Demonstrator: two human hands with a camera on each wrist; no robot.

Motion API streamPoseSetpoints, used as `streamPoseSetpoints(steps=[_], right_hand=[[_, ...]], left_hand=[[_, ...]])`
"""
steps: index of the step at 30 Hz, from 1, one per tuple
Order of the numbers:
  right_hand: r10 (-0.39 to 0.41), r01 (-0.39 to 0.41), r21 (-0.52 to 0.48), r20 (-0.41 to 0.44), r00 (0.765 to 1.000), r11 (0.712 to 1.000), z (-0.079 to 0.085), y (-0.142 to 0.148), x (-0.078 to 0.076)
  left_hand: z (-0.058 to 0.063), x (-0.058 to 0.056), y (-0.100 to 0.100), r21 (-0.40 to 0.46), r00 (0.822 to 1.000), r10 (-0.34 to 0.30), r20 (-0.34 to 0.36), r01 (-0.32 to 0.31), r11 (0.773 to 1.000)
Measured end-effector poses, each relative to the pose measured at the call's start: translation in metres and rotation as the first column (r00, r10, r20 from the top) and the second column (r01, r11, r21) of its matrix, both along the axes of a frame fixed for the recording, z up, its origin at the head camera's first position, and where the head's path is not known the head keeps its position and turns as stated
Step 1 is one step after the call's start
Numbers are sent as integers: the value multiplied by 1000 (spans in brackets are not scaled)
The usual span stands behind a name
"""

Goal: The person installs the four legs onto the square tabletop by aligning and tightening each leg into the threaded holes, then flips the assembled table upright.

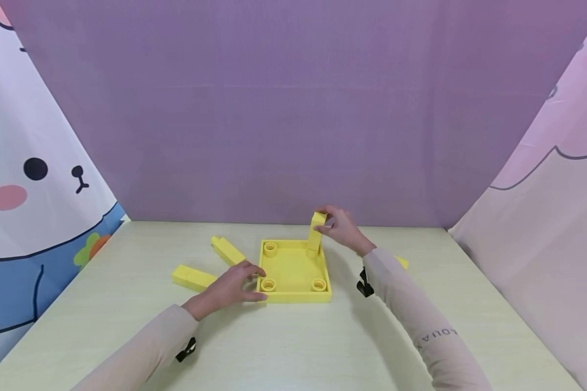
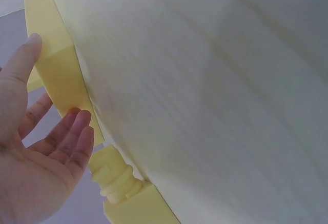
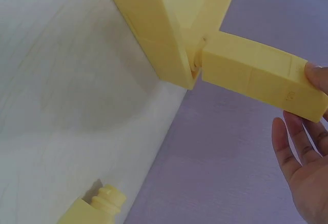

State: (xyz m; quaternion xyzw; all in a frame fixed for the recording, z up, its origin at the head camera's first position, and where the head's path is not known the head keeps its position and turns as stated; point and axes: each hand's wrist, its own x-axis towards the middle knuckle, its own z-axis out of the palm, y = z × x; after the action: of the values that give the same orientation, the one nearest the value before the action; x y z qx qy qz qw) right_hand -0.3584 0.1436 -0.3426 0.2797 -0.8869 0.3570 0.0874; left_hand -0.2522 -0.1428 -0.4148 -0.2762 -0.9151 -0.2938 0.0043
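A yellow square toy tabletop [image 1: 294, 269] lies upside down, rim up, with round sockets at its corners. In its far right socket a yellow square table leg [image 1: 316, 232] stands upright. My right hand [image 1: 343, 231] pinches this leg near its top between thumb and fingers; in the right wrist view the leg's lower end [image 3: 215, 60] meets the socket at the corner. My left hand [image 1: 232, 285] holds the tabletop's near left corner, thumb on the front wall and bent fingers on the left wall [image 2: 72, 90].
Two loose yellow legs lie left of the tabletop, one farther back [image 1: 228, 251] and one nearer [image 1: 193, 277]. Another leg [image 1: 402, 262] shows partly behind the right forearm; its threaded end [image 3: 108, 199] appears in the right wrist view. A purple curtain [image 1: 293, 119] hangs behind the table.
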Motion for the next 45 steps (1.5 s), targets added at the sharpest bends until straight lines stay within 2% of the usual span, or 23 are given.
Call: streamPoseSetpoints(steps=[4,11,15,20,28,34,40,45], right_hand=[[46,-47,10,21,999,999,4,3,-2],[92,-101,72,124,988,992,13,9,-4],[122,-134,78,148,982,988,17,12,-2],[118,-128,85,119,986,988,17,11,-1],[31,-32,34,35,999,999,11,3,4],[-20,20,9,18,1000,1000,7,-1,5],[9,-9,24,-6,1000,1000,7,2,1],[61,-64,68,50,997,996,14,6,-2]], left_hand=[[-1,-1,-1,1,1000,7,0,-7,1000],[-2,-1,-2,-3,1000,18,9,-18,1000],[-2,-1,-3,-8,1000,17,10,-17,1000],[-1,0,-3,-5,1000,11,9,-11,1000],[0,0,-3,-4,1000,10,10,-10,1000],[0,0,-3,-1,1000,9,12,-9,1000],[0,-1,-3,5,1000,1,10,-1,1000],[0,-1,-3,7,1000,-2,11,2,1000]])
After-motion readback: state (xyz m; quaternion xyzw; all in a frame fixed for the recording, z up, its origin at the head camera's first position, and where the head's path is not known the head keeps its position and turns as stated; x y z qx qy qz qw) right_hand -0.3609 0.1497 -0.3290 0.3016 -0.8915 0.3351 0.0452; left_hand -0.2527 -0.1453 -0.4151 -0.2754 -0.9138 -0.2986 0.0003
